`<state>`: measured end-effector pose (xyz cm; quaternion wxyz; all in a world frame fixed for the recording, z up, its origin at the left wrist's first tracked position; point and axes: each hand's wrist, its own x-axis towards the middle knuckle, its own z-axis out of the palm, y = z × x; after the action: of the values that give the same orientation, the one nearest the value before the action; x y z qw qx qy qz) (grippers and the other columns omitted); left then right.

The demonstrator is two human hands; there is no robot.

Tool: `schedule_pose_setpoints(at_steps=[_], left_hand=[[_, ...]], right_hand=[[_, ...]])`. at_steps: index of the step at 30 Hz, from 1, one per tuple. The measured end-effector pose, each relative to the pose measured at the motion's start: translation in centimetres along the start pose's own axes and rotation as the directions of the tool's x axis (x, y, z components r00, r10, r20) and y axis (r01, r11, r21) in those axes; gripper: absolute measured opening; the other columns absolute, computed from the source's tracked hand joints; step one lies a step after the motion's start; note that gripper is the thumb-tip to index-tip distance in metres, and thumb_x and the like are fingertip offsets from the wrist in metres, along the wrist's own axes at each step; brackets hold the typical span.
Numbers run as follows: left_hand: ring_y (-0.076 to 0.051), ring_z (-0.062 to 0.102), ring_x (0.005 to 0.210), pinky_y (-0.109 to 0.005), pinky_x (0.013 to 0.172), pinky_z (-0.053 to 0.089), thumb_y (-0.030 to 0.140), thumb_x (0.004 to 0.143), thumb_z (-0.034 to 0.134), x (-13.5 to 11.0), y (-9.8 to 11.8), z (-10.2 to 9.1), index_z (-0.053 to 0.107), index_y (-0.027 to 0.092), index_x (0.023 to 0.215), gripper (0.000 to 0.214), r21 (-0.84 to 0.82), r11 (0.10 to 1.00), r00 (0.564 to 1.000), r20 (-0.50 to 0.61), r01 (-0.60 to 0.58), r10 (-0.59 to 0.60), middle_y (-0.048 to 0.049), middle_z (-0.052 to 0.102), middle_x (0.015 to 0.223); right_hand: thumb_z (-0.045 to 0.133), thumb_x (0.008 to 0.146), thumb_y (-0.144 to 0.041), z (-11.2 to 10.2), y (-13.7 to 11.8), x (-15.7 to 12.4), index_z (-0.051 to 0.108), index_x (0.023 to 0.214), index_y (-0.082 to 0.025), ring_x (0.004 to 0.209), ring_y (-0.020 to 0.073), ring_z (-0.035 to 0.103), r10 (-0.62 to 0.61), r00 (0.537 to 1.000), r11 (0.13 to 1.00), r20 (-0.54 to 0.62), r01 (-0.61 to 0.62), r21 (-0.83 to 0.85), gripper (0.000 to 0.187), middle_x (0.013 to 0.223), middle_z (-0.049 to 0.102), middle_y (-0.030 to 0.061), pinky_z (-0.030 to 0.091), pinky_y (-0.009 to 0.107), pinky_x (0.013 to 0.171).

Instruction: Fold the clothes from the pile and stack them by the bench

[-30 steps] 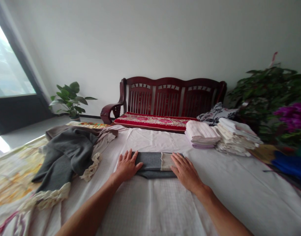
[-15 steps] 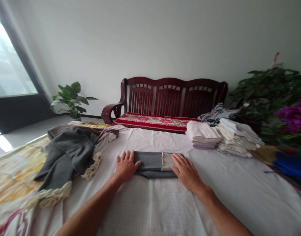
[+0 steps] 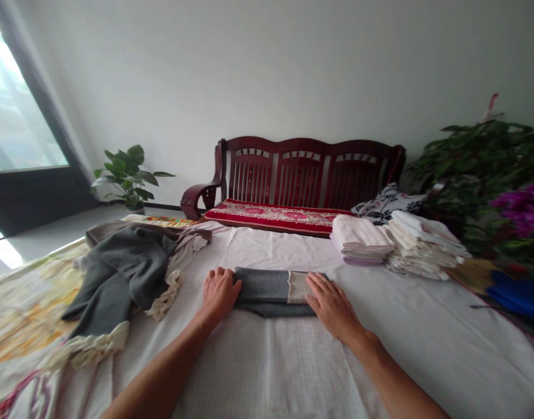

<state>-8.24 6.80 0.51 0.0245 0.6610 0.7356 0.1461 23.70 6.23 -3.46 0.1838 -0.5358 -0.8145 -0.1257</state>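
Observation:
A folded grey garment [image 3: 262,285] with a cream lace-edged band [image 3: 298,287] lies as a flat strip on the pale sheet. At its left end is my left hand [image 3: 219,292], fingers curled down and thumb against the fabric edge; the fingertips are partly hidden. My right hand [image 3: 332,302] rests flat over the right end, fingers stretched out across the band and the grey cloth. Left of my hands lies a crumpled grey garment [image 3: 123,265] with cream ruffled trim [image 3: 99,343].
Folded pinkish cloths [image 3: 360,237] and a stack of white cloths [image 3: 426,247] stand at the back right. Behind is a dark red wooden bench [image 3: 297,174] with a red patterned cover. Potted plants [image 3: 130,174] flank it, and blue fabric [image 3: 518,297] lies far right.
My left hand has shifted slightly left, and its fingers have gone from lying flat to curled at the garment's end. My right hand stays nearly in place.

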Motion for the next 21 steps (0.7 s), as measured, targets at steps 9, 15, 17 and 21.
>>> schedule_pose_setpoints(at_steps=[9,15,17,21], left_hand=[[-0.023,0.064,0.087,-0.031,0.072,0.041,0.035,0.093,0.049,0.8,-0.3,0.6,0.062,0.022,0.100,0.019,-0.243,0.970,1.000,0.012,0.030,-0.028,-0.0048,0.070,0.092],[-0.018,0.064,0.076,-0.027,0.068,0.039,0.026,0.094,0.049,0.9,-0.2,1.0,0.056,0.022,0.123,0.030,-0.469,0.883,0.999,-0.033,0.001,-0.019,0.0004,0.069,0.080],[-0.017,0.064,0.075,-0.026,0.068,0.040,0.023,0.093,0.049,0.9,-0.2,1.2,0.052,0.019,0.132,0.039,-0.516,0.857,0.999,-0.039,0.005,-0.029,0.0006,0.068,0.080],[-0.017,0.064,0.074,-0.027,0.070,0.041,0.025,0.092,0.052,0.9,-0.1,1.2,0.041,0.013,0.145,0.055,-0.550,0.835,0.998,-0.030,0.027,-0.053,-0.0009,0.069,0.081]], right_hand=[[0.037,0.101,-0.041,-0.1,-0.1,0.0,0.052,0.143,-0.020,0.141,0.0251,0.042,-0.004,1.000,1.000,-0.008,0.004,-0.010,0.049,0.151,0.050,0.0087,0.038,0.045,0.111],[0.037,0.101,-0.041,-0.2,-0.1,0.1,0.052,0.142,-0.019,0.139,0.0246,0.043,-0.007,1.000,1.000,-0.013,0.007,-0.013,0.049,0.150,0.051,0.0091,0.038,0.044,0.111],[0.037,0.101,-0.041,-0.2,-0.1,0.1,0.052,0.142,-0.019,0.139,0.0244,0.043,-0.005,1.000,1.000,-0.013,0.005,-0.013,0.049,0.150,0.051,0.0091,0.038,0.044,0.111],[0.037,0.101,-0.041,-0.2,0.0,0.1,0.053,0.142,-0.019,0.139,0.0247,0.043,-0.012,1.000,1.000,-0.010,0.012,-0.017,0.049,0.150,0.051,0.0087,0.038,0.044,0.110]])
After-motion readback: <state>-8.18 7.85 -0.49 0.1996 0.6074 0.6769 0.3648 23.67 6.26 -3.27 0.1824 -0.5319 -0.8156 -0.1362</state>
